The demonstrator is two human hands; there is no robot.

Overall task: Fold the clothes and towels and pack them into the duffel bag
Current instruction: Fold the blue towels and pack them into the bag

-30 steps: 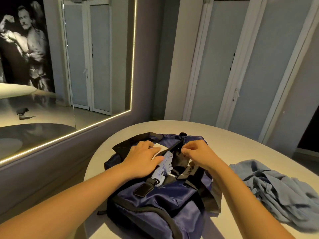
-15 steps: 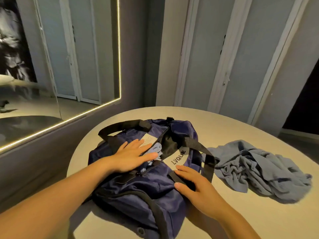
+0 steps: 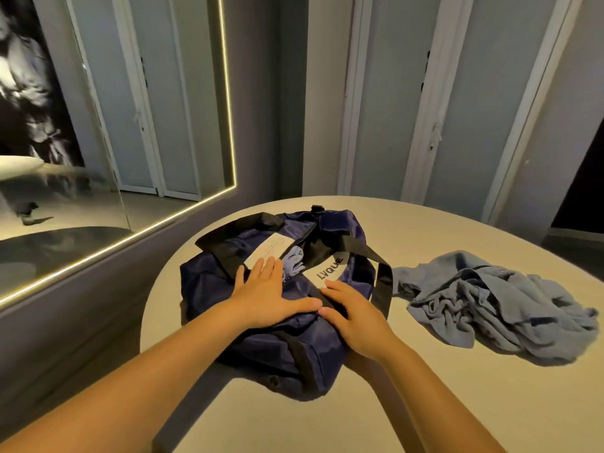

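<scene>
- Navy duffel bag (image 3: 284, 348) on the left part of the pale round worktop (image 3: 425, 403), long axis running from the near edge toward the far wall, leaning slightly right at the far end.
- Near end of the bag rounded and slumped toward the person; far end topped by a small black buckle.
- Top opening parted along that same axis, with a bit of light blue cloth (image 3: 294, 261) bunched inside and a white card (image 3: 268, 248) just left of it.
- Black strap (image 3: 382, 276) looped over the bag's right side, hanging down to the worktop; white label (image 3: 330, 268) lettered "LVQUE" beside the opening.
- Left hand (image 3: 268, 289) flat on top of the bag, fingers straight and together, pointing away toward the card, thumb spread to the right; gripping nothing.
- Right hand (image 3: 356, 318) flat on the bag's right shoulder, fingers straight and angled left, tips close to the left thumb, perhaps touching; nothing pinched or held.
- Crumpled grey-blue garment (image 3: 490, 305) unfolded on the worktop to the right of the bag, its left edge just beside the hanging strap.
- Lit mirror (image 3: 114, 125) on the left wall; pale cupboard doors (image 3: 474, 109) behind the worktop.
</scene>
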